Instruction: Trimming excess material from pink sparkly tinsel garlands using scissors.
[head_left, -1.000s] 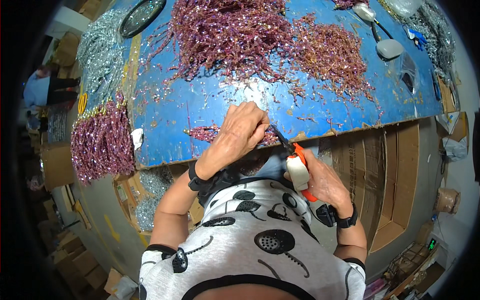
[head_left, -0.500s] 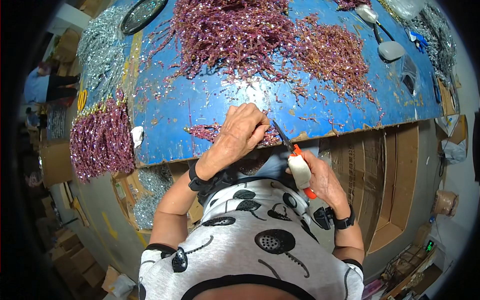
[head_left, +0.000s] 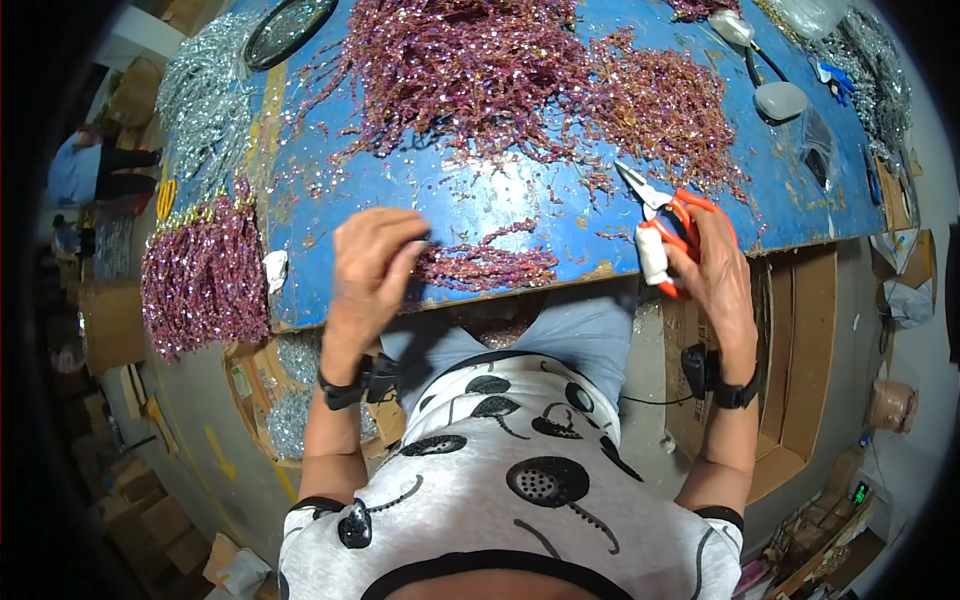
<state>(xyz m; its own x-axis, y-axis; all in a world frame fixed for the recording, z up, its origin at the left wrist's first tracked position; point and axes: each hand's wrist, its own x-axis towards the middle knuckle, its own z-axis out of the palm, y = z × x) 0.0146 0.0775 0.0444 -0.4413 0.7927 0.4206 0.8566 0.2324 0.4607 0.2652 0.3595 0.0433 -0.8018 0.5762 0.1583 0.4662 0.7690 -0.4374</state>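
A small bundle of pink glitter strands [head_left: 490, 270] lies along the front edge of the blue table [head_left: 470, 190], with one loose strand curving above it. My left hand [head_left: 370, 270] is closed around the bundle's left end, which its fingers hide. In my right hand [head_left: 715, 260] is a pair of pliers [head_left: 655, 200] with pointed metal jaws and orange handles, one of them wrapped in white. The jaws point up and left, just over the tabletop and apart from the bundle.
A large heap of pink glitter strands [head_left: 460, 70] and a coppery pink one [head_left: 665, 110] cover the far side. Finished-looking pink strands [head_left: 205, 275] hang over the left edge by silver ones [head_left: 205, 100]. Cardboard boxes [head_left: 800, 370] stand below right.
My left hand has moved left from the bundle's middle to its left end. My right hand has carried the pliers right and up, away from the bundle.
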